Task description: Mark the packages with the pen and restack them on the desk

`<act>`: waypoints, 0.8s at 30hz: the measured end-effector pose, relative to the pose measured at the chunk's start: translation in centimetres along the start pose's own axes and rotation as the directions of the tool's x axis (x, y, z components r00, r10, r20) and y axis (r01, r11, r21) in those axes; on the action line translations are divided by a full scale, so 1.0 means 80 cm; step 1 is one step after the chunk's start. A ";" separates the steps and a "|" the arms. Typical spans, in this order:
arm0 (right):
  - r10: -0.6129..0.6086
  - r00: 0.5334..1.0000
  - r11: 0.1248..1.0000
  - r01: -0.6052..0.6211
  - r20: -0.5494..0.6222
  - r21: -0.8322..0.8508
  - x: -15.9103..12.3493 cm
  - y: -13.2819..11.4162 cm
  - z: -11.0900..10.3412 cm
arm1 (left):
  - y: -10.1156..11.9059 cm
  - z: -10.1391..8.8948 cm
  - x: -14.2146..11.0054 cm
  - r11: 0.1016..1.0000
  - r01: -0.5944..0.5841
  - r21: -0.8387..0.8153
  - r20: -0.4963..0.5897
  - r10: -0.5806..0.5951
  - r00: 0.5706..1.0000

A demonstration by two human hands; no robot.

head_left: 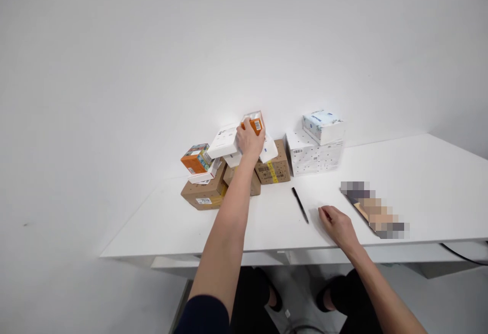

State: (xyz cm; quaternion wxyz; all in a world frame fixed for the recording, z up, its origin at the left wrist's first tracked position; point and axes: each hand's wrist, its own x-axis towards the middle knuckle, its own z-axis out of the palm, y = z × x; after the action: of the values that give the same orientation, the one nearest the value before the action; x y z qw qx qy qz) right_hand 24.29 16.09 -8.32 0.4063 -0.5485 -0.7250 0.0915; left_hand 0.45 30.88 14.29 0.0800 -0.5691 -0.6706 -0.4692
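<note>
Atop the stacked boxes [206, 191] near the white table's [419, 171] back edge, a small orange-and-white cardboard box [258, 125] is being grasped by the left hand's [250, 141] fingers.
Near the front edge, the right hand [338, 226] is being held loosely clenched.

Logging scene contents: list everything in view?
Cardboard boxes: three, brown, table's left half
White boxes: several, overlapping, white, atop cardboard
Orange-sided boxes: two, pile's left end and top
Dotted box: one, white, near wall
Printed pack: one, white-blue, on dotted box
Pen: one, black, table
Pixelated item: one, mixed colours, table right
Table: one, white
Wall: pale, behind
Cable: black, lower right
Left hand: gripping upper orange-sided box
Right hand: beside pen
Legs: two, black-clothed, below
</note>
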 end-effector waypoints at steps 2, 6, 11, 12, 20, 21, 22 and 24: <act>0.004 1.000 1.000 -0.004 0.003 0.006 0.000 0.000 0.001 | -0.005 0.009 0.000 1.000 0.015 0.022 0.037 -0.016 0.999; 0.021 1.000 1.000 -0.021 0.021 0.016 0.000 0.001 0.002 | 0.007 0.005 -0.019 0.995 -0.080 0.059 -0.032 0.082 0.996; 0.030 0.999 0.999 -0.030 0.023 0.025 -0.001 0.001 0.003 | 0.054 0.016 -0.066 0.867 -0.470 0.166 -0.021 0.479 0.877; 0.030 0.999 0.999 -0.031 0.020 0.026 -0.001 0.001 0.003 | 0.064 0.025 -0.075 0.827 -0.533 0.176 0.031 0.537 0.843; 0.015 1.000 1.000 -0.015 0.025 0.013 -0.001 -0.001 0.005 | 0.124 0.134 -0.103 0.544 -0.824 0.159 0.374 0.739 0.560; 0.013 1.000 1.000 -0.014 0.024 0.012 -0.001 0.000 0.005 | 0.128 0.144 -0.101 0.547 -0.820 0.171 0.388 0.727 0.566; 0.012 1.000 1.000 -0.012 0.020 0.017 -0.001 0.000 0.006 | 0.130 0.153 -0.099 0.556 -0.811 0.181 0.389 0.717 0.578; 0.010 1.000 0.999 -0.010 0.007 0.033 -0.001 0.001 0.006 | 0.132 0.163 -0.095 0.572 -0.800 0.179 0.368 0.716 0.594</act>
State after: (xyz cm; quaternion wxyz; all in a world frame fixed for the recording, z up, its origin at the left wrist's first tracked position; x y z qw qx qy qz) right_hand 24.02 16.19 -8.71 0.4122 -0.5452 -0.7220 0.1074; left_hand 17.46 34.15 7.99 0.2807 -0.8360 -0.4301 -0.1931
